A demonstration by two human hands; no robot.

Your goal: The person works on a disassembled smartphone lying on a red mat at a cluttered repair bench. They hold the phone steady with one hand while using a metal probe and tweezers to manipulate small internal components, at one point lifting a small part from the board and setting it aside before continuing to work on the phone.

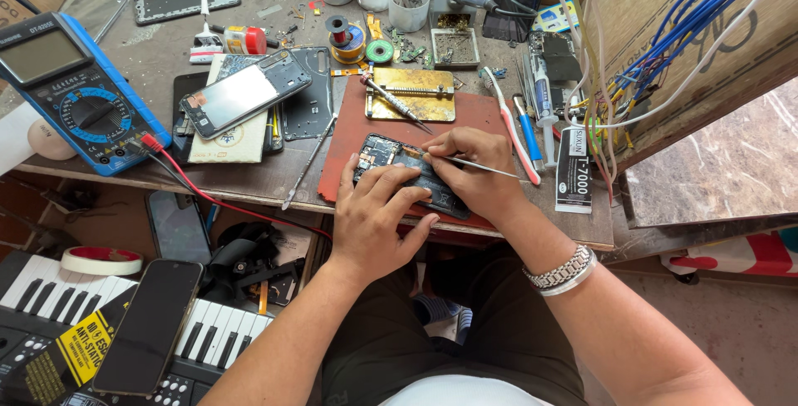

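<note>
Both my hands are close together in front of me, low and bent at work.

My left hand (376, 216) lies palm down, the fingers spread a little and pressing flat, the thumb pointing to the right. My left forearm comes up from the bottom left, bare. My right hand (474, 172) is just beside it, touching it at the fingers, curled in a pinch: thumb and first fingers are closed together in a fine grip. My right wrist is bent inward, and my right forearm goes down to the bottom right.
</note>
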